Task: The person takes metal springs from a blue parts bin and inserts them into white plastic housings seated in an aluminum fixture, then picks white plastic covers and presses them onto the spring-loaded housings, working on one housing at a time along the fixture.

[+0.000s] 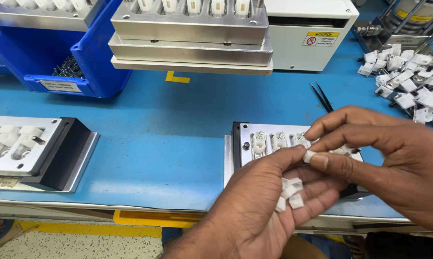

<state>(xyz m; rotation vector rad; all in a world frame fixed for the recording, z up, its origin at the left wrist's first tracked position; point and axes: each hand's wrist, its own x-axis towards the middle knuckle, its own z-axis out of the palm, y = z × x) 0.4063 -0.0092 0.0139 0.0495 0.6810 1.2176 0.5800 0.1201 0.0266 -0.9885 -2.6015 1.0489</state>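
1. Work surface: a blue bench mat (168, 139) covers the table; a yellow corner mark (177, 77) is taped on it near the back, and below the front edge a strip of speckled floor with a yellow line shows
2. Rear of bench: a blue plastic bin (58, 57) stands at the far left, a stacked aluminium fixture block (190, 41) sits in the middle, and a white machine housing with a warning label (310, 36) lies just beside it on the right
3. Left of bench: a second metal-and-black jig holding white parts (34, 151) rests near the front edge
4. Right of bench: a loose heap of small white plastic clips (410, 81) lies at the far right; a pair of black tweezers (322, 97) lies between the heap and the hands
5. Centre: a metal fixture plate with spring-loaded pockets (269, 141) sits directly under the hands
6. Left hand (269, 201): palm up, fingers curled loosely, cupping several small white plastic pieces (289, 192)
7. Right hand (384, 158): thumb and forefinger pinched narrowly on a single small white plastic piece (309, 156), which touches the left thumb tip and hangs just above the plate's right pockets
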